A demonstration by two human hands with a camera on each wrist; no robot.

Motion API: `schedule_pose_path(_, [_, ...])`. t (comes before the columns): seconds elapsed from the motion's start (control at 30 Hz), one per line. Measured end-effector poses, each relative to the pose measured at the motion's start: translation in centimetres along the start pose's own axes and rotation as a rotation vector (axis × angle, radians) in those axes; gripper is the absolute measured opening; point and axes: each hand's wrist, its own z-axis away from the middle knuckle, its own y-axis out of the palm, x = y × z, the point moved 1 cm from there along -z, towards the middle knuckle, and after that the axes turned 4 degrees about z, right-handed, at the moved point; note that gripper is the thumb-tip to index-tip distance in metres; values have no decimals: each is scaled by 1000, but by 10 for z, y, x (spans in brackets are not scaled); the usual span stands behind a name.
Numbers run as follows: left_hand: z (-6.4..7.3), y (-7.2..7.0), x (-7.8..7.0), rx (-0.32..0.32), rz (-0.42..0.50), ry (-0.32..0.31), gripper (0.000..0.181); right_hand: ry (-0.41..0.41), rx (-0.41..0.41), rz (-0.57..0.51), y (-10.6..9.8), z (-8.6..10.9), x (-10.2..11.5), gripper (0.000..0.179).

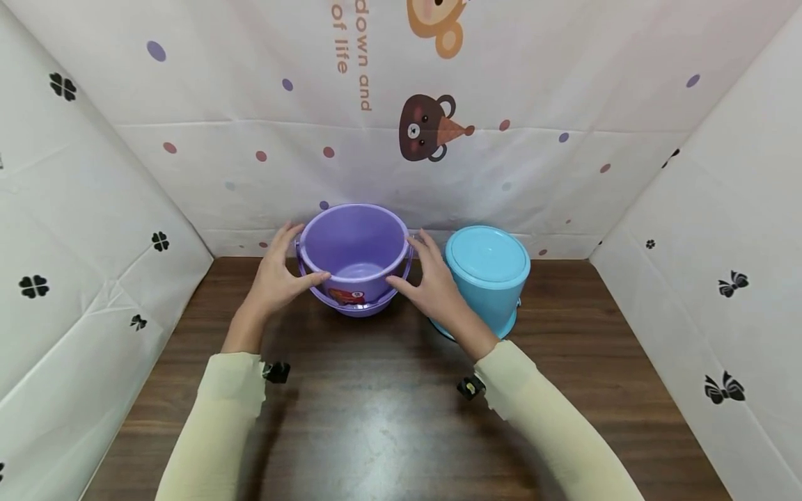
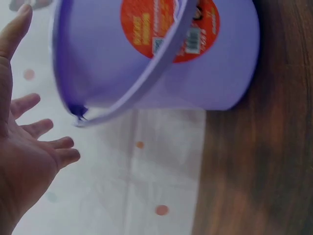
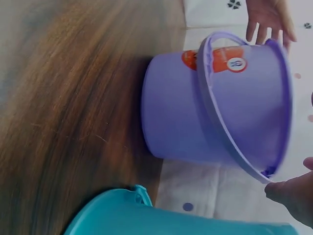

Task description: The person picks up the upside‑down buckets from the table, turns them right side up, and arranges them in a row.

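Observation:
A purple bucket [image 1: 354,240] stands upright on the table against the back wall. Its purple handle [image 2: 139,82] hangs down across the front, over a red-orange label [image 2: 134,22]. My left hand [image 1: 278,278] is at the bucket's left side, fingers spread and apart from the rim in the left wrist view. On the opposite side, my right hand [image 1: 435,282] has its fingers extended beside the rim. Its thumb [image 3: 288,196] overlaps the handle's end in the right wrist view; whether it touches, I cannot tell. Both palms face the bucket.
A light-blue bucket [image 1: 491,303] with a lid [image 1: 487,256] stands just right of the purple one, partly behind my right hand and forearm. The dark wooden table [image 1: 370,390] is enclosed by white printed sheets [image 1: 551,174] at the back and both sides.

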Motion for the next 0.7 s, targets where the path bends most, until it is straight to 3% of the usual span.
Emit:
schedule_pose_path(0.3, [13, 1, -33, -103, -21, 204, 103, -158, -73, -134, -34, 32, -2, 80])
schedule_pose_path(0.53, [21, 7, -51, -116, 1, 341, 103, -185, -59, -310, -53, 54, -11, 77])
schedule_pose_path(0.7, [26, 16, -61, -99, 14, 387, 101, -210, -56, -393, -62, 73, -21, 73])
